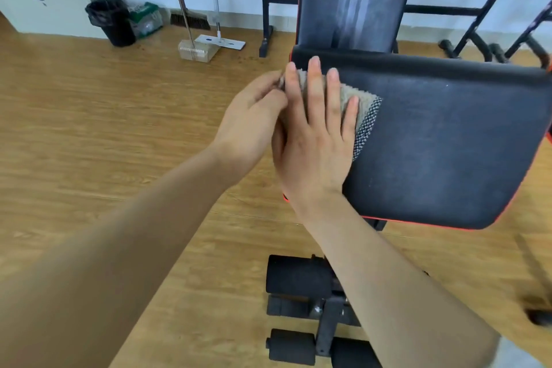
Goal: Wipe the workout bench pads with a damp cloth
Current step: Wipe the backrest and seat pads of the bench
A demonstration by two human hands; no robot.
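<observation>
Wiping looks barely begun, as a judgement from how things lie: the seat pad (448,143) shows a pale dusty haze over most of its black surface, with specks to the right of the hands, and the backrest pad (358,0) beyond the fingertips carries light streaks down its middle. The foam roller pads (294,273) under the right forearm look untouched, though that is hard to tell. So nearly all of the job seems left: the seat, the backrest, then the rollers.

The right hand (313,134) lies flat with fingers spread and straight, pressing the damp cloth (357,112) down on the seat pad's left far corner. The left hand (251,125), just beside it and touching it at the thumb side, is curled, its fingertips pinching the cloth's left edge at the pad's rim. Whether it is straightening or folding the cloth cannot be told.

The cloth is a beige textured rag with a black-and-white mesh side showing at its right edge, beyond the little finger. Most of it is hidden under the palm. What shows runs with its long axis away from the person, following the fingers, towards the backrest.

The bench itself has its long axis running the same way, from the rollers nearest the person, past the seat, to the backrest, which tilts upward away from the hands.
</observation>
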